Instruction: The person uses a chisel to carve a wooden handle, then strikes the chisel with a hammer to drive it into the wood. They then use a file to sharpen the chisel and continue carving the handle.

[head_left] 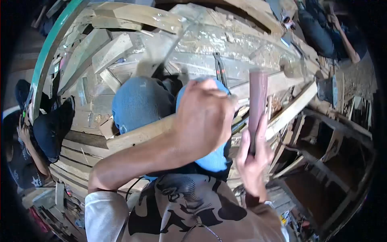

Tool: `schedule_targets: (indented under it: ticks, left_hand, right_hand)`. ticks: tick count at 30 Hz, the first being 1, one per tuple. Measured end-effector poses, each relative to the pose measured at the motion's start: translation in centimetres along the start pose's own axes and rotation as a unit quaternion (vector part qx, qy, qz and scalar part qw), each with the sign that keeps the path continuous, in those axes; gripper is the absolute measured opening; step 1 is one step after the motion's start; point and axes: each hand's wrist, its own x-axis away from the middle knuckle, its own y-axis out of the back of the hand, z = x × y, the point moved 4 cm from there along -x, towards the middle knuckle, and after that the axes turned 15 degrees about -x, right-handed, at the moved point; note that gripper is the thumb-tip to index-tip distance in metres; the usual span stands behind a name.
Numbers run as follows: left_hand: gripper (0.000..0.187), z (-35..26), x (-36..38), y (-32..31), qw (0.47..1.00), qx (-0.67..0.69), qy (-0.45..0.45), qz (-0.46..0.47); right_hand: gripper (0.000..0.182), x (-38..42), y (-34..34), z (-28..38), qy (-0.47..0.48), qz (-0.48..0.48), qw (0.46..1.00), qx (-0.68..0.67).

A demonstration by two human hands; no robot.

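Note:
My left hand (205, 119) is closed in a fist in front of my blue-clad knee (141, 103), slightly smeared by motion; I cannot tell what is inside it. To its right, my right hand (256, 159) grips the lower end of a flat reddish-brown bar (258, 94), which stands nearly upright with its upper end blurred. Just beyond the left fist lie black pincers (219, 66) with red marks on their handles. A pale timber (151, 131) runs under my left forearm.
Weathered planks (242, 46) and loose wood offcuts (113, 52) spread ahead. A green-edged curved timber (50, 52) rises at the left. People work at the far left (34, 149) and upper right (322, 32). A dark wooden frame (318, 155) stands at the right.

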Motion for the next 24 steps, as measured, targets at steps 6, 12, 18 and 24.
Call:
schedule_targets:
  ticks: [6,12,18,24]
  left_hand:
    - [0.01,0.5,-0.1,-0.2,1.0,0.001,0.009,0.012]
    - [0.009,-0.1,-0.5,-0.2,1.0,0.019,0.003,0.017]
    - [0.009,-0.8,-0.1,0.3,0.999,0.028,0.027,-0.006]
    - [0.012,-1.9,0.9,0.2,0.999,-0.026,0.021,-0.024]
  right_hand:
    - [0.052,2.1,-0.1,-0.8,-0.018,-0.011,1.0,-0.02]
    - [0.054,7.1,2.4,-3.7,-0.085,-0.027,0.996,0.027]
    - [0.056,5.2,2.6,-2.8,-0.05,-0.105,0.993,-0.027]
    - [0.059,3.9,2.3,-2.3,-0.019,-0.079,0.994,-0.069]
